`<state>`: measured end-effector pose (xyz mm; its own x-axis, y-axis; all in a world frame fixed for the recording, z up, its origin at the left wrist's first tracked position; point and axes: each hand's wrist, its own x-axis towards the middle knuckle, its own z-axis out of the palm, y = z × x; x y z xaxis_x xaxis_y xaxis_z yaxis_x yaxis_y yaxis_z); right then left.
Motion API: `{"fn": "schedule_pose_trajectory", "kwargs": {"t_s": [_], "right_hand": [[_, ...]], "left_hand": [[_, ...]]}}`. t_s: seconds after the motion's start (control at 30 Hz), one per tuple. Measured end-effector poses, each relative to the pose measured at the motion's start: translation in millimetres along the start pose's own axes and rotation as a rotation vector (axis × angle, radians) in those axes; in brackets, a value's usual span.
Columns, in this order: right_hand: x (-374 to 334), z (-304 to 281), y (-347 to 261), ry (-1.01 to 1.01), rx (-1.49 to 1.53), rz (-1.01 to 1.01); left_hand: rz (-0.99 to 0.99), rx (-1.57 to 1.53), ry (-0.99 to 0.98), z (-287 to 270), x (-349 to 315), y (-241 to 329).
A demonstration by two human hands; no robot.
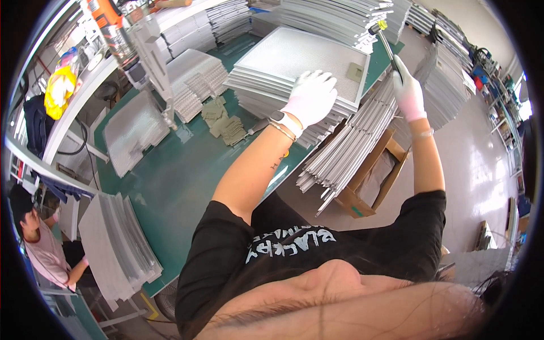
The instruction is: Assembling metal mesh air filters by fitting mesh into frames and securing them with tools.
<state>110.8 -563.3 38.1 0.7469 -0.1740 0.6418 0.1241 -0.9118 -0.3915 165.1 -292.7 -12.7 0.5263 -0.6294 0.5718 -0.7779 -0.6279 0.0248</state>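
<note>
My left hand (310, 99), in a white glove, lies over the near edge of the top framed mesh panel (306, 54) on a stack. Its fingers are stretched out and hold nothing that I can see. A grey-green rectangular patch (355, 71) sits at that panel's right side. In my right hand (408, 93), also gloved, the fingers are closed round the dark handle of a hammer (386, 44). The hammer is raised beyond the panel's right corner, with its metal shaft slanting up to a small yellow-tipped head.
Long silver frame strips (351, 144) lie beside the stack, next to a cardboard box (374, 175). The green table (187, 164) bears grey-green pieces (224, 122) and mesh sheets (133, 133). An orange power tool (107, 28) hangs upper left. A co-worker (48, 249) sits at left.
</note>
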Motion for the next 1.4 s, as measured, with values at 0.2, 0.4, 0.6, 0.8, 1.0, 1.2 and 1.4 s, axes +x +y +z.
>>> {"fn": "schedule_pose_trajectory", "kwargs": {"t_s": [0.2,0.4,0.6,0.8,1.0,1.2,1.4], "right_hand": [[-119.6,25.0,-92.9,-0.083,0.330,-0.346],[-228.9,112.5,-133.4,-0.603,0.503,-0.387],[-231.1,194.9,-171.5,-0.665,0.005,-0.534],[-200.6,231.6,-258.2,-0.554,0.300,-0.766],[-137.7,335.6,-386.4,-0.499,0.651,-0.678],[-76.3,402.7,-511.6,-0.704,0.320,-0.448],[-59.8,370.1,-558.0,-0.611,0.011,-0.796]], "left_hand": [[-0.040,-0.276,0.458,-52.1,-104.6,-5.4],[-0.574,0.527,0.354,-168.6,-331.1,-3.5],[-1.737,1.194,-0.150,-296.8,-509.8,47.0],[-1.907,0.769,-0.034,-345.9,-569.3,73.7],[-1.969,0.729,-0.172,-367.1,-544.6,79.7],[-1.893,0.694,-0.381,-378.5,-523.0,77.0],[-1.902,0.415,0.168,-458.9,-492.9,105.9]]}}
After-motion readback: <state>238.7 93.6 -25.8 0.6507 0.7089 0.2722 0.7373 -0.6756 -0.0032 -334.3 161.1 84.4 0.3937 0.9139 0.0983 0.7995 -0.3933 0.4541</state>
